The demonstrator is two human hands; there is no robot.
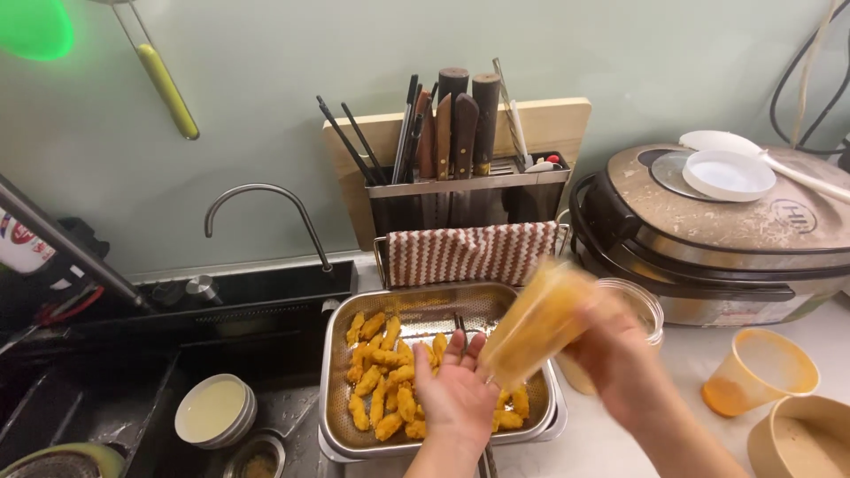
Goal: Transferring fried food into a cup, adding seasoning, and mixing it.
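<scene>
The person's right hand [620, 363] is clamped around a translucent plastic cup [537, 323] with an orange-yellow tint, tipped on its side so that its mouth points down and left toward the steel tray [336, 381]. The cup is blurred, so what is inside it cannot be made out. The left hand [456, 389] is held flat and open just below the cup's mouth, palm up, fingers spread and gripping nothing, over the right part of the tray.

The tray is a rectangular perforated steel pan resting at the edge of the sink [133, 389]. Golden breaded fried pieces [381, 381] lie in it, mostly along its left half, with a few more showing past the left hand on the right side. A pair of dark chopsticks or tongs [459, 324] pokes up just behind the left fingertips.

Behind the tray hangs a red-and-white striped cloth [469, 252] on a knife and utensil rack [469, 190], with a wooden cutting board [553, 119] leaning behind it. To the right stands a large rice cooker [708, 239] with a white dish [729, 174] on its lid. An empty orange-stained cup [761, 372] lies tilted on the counter near the right hand, beside a tan bowl [810, 438]. In the sink sits a white bowl [214, 409] below the curved faucet [266, 212].
</scene>
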